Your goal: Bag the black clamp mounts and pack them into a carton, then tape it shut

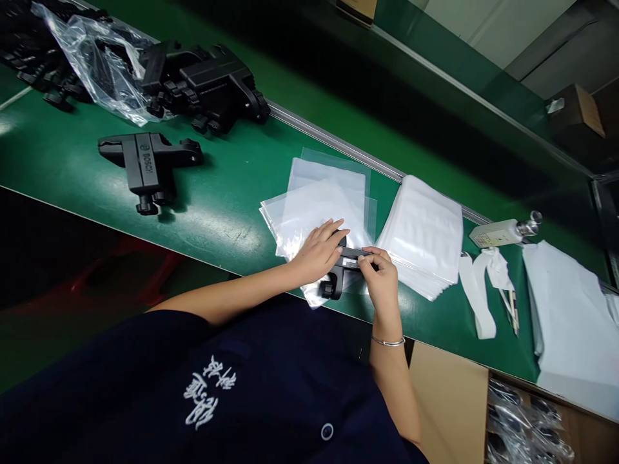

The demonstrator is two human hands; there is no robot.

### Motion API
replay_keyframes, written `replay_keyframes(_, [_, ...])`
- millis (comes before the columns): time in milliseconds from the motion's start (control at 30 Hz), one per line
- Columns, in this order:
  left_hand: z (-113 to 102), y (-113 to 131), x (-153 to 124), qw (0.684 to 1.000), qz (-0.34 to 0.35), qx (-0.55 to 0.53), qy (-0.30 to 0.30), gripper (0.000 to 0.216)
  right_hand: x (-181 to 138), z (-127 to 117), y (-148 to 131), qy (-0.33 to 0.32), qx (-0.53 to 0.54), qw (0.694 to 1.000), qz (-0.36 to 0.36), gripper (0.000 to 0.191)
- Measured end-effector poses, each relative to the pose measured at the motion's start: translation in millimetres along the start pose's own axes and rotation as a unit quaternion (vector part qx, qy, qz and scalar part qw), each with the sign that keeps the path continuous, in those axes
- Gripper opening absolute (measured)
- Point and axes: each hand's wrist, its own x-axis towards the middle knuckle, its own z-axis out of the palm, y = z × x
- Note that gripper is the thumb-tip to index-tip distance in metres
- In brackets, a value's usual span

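Note:
A black clamp [337, 278] with a knob and a small white label lies over clear plastic bags [324, 174] near the table's front edge. My left hand [316, 252] holds its left part, with the fingers reaching across the top and the thumb against the side. By the label, the thumb and fingers of my right hand [380, 274] pinch the clamp's other end. Part of the clamp is hidden beneath both hands. Farther left on the table sits another black clamp [145, 164] marked BOSCH, which neither hand touches.
More black clamps [220, 84] are piled at the back left beside a crumpled clear bag [104, 67]. On the right are a stack of plastic bags [425, 225], a bottle [498, 232], a white strip [478, 296] and white sheets [570, 309]. Below stands an open carton [447, 399].

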Motion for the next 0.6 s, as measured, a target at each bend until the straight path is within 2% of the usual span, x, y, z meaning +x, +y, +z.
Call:
replay_keyframes(133, [-0.6,0.5,0.0,1.0,-0.001,0.011,-0.005,0.046,0.7,-1.1,-0.6,-0.004,0.006,1.0,0.003,0.024])
replay_keyframes(300, [-1.0,0.7,0.0,1.0,0.0,0.016,-0.004,0.046,1.0,-2.8,-1.4,-0.009,0.066,0.998,0.021,0.026])
replay_keyframes(600, [-1.7,1.6,0.9,1.0,0.001,0.024,-0.008,0.046,-0.1,0.5,-1.6,-0.002,0.036,0.999,0.013,0.025])
